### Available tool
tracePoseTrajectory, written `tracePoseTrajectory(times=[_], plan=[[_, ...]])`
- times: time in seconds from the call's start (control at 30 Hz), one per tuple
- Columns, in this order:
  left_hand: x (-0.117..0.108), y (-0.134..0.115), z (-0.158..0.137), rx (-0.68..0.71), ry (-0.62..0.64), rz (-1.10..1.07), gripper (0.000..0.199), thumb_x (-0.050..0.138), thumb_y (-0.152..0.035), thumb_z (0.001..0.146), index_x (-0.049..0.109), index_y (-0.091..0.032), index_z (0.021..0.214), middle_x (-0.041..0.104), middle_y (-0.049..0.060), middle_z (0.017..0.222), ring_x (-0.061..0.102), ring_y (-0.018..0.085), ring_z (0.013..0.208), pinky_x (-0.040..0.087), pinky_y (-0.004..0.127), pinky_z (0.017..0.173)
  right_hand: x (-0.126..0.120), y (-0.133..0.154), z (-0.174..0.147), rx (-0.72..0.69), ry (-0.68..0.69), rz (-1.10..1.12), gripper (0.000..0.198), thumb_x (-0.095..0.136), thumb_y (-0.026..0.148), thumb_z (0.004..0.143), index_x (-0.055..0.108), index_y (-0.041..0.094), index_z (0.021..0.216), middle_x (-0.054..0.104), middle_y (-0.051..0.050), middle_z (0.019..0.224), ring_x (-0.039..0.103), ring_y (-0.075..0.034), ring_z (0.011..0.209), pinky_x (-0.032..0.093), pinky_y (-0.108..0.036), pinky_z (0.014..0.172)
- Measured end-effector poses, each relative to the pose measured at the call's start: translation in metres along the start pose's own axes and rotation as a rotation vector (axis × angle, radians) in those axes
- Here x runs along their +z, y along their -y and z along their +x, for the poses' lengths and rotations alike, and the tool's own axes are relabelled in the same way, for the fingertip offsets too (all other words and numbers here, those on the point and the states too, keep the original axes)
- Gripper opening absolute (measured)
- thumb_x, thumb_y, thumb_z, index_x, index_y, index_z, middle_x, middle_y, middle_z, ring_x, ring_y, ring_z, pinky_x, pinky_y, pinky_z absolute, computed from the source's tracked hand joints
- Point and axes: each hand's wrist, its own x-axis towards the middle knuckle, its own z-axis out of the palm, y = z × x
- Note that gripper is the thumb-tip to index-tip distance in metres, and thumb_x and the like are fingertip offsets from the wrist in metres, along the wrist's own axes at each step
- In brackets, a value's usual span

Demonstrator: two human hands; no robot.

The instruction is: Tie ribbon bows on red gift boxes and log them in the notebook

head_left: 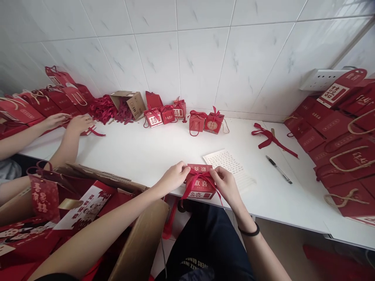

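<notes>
A small red gift box [202, 194] with pale Chinese characters stands at the table's front edge, directly before me. A dark red ribbon [191, 179] is tied round it, with a bow on top and tails hanging down the front. My left hand [175, 176] pinches at the ribbon on the box's left side. On the right side, my right hand [225, 181] has its thumb and fingers closed on the ribbon by the box's upper corner. Just behind the box lies a printed sheet of small stickers [224, 159].
Finished-looking boxes with bows [206, 121] stand along the wall. Right are a pen [279, 169], loose ribbon [265, 136] and stacked red boxes [331, 128]. A co-worker's hands [79, 124] handle ribbon at left, near a ribbon carton [135, 104]. A large carton [140, 238] stands below my left arm.
</notes>
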Motion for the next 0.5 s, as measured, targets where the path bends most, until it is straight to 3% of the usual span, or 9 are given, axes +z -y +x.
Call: tracePoseTrajectory(times=[0.2,0.4,0.5], plan=[[0.005,0.008,0.0,-0.005,0.022,-0.174,0.026,0.035,-0.04,0.088,0.045,-0.019,0.077,0.052,-0.002,0.068,0.05,0.015,0.064,0.038,0.027,0.063,-0.003,-0.007,-0.009,0.063,0.008,0.289,0.047,0.058,0.061,0.077,0.043,0.018,0.061,0.047,0.0,0.06,0.043,-0.014,0.056,0.035,-0.024,0.053],[0.006,0.005,-0.004,-0.025,-0.004,-0.116,0.023,0.035,-0.035,0.088,0.044,-0.019,0.076,0.049,-0.003,0.063,0.048,0.015,0.061,0.035,0.027,0.06,0.001,-0.015,-0.008,0.091,0.026,0.405,0.049,0.061,0.06,0.077,0.043,0.018,0.061,0.048,0.0,0.062,0.044,-0.013,0.056,0.038,-0.024,0.054],[0.003,0.005,-0.004,-0.033,0.076,-0.25,0.023,0.04,-0.038,0.085,0.047,-0.018,0.075,0.052,-0.002,0.067,0.05,0.014,0.063,0.038,0.027,0.062,-0.004,-0.016,-0.008,0.124,0.051,0.384,0.047,0.057,0.061,0.081,0.045,0.018,0.066,0.05,0.0,0.064,0.046,-0.014,0.055,0.039,-0.025,0.052]])
